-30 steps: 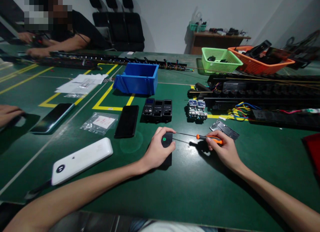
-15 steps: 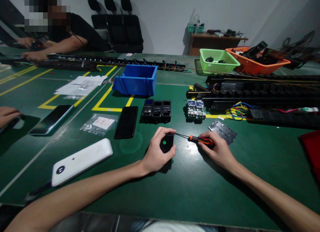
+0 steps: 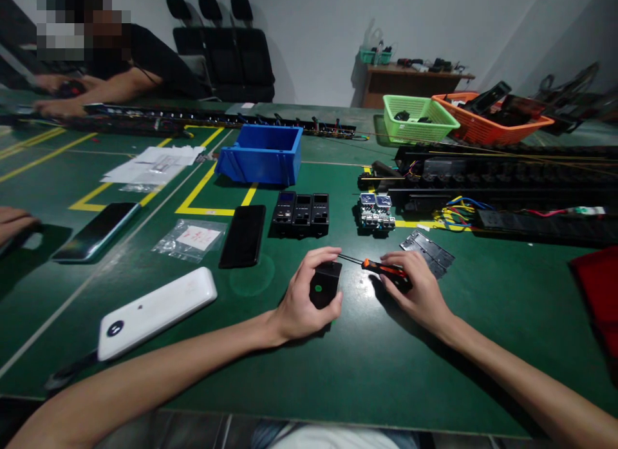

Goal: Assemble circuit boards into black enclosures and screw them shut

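My left hand (image 3: pixel 309 297) grips a small black plastic box (image 3: pixel 326 285) with a round green sticker on one face. In my right hand (image 3: pixel 418 288) is a screwdriver (image 3: pixel 381 268) with an orange and black handle, its shaft pointing left at the upper edge of the box near my left fingertips. Whether the tip touches the box I cannot tell. Beyond my hands stand several black modules (image 3: pixel 302 214) joined in a row. Bare circuit boards (image 3: pixel 376 214) sit to their right. A flat dark plastic cover (image 3: pixel 427 252) lies just past my right hand.
At left lie a white device (image 3: pixel 157 314), a black phone (image 3: pixel 243 236), another phone (image 3: pixel 96 232) and a plastic bag (image 3: pixel 188 239). A blue bin (image 3: pixel 261 156), green basket (image 3: pixel 420 118) and orange basket (image 3: pixel 487 124) stand farther back. Long black rails (image 3: pixel 506 204) with wires occupy the right. A co-worker (image 3: pixel 130 82) is at far left.
My left hand has tilted the black box slightly, showing more of its upper side. The screwdriver stays close to its upper edge; the whole view has shifted a little.
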The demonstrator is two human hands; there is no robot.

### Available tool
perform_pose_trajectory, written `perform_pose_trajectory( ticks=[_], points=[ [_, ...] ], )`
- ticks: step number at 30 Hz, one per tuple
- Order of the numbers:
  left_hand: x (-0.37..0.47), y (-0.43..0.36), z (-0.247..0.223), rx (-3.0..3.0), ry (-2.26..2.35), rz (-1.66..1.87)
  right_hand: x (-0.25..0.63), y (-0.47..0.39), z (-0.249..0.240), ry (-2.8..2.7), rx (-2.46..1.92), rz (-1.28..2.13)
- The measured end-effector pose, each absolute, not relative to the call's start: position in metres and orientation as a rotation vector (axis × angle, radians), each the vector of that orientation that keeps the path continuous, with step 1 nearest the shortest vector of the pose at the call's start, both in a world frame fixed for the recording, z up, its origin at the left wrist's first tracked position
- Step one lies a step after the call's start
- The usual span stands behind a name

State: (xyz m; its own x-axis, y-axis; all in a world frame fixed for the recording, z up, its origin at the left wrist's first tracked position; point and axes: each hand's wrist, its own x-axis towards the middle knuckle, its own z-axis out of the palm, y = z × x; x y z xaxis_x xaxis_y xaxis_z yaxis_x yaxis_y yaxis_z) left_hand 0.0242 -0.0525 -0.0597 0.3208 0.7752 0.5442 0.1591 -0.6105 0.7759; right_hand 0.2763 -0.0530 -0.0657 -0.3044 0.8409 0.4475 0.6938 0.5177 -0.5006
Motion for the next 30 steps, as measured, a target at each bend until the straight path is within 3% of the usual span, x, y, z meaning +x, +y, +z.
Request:
perform_pose_trajectory(
  ticks=[6,19,30],
  points=[
    [0.024,-0.053,-0.064,2.059,0.665,1.321,0.269,-0.065,-0.071,-2.171,-0.900,0.320],
    [0.017,-0.046,-0.078,2.210,0.541,1.234,0.219,-0.055,-0.064,-1.933,-0.780,1.191],
    [0.018,-0.042,-0.072,2.128,0.601,1.104,0.223,-0.057,-0.067,-1.779,-0.707,1.061]
  ],
)
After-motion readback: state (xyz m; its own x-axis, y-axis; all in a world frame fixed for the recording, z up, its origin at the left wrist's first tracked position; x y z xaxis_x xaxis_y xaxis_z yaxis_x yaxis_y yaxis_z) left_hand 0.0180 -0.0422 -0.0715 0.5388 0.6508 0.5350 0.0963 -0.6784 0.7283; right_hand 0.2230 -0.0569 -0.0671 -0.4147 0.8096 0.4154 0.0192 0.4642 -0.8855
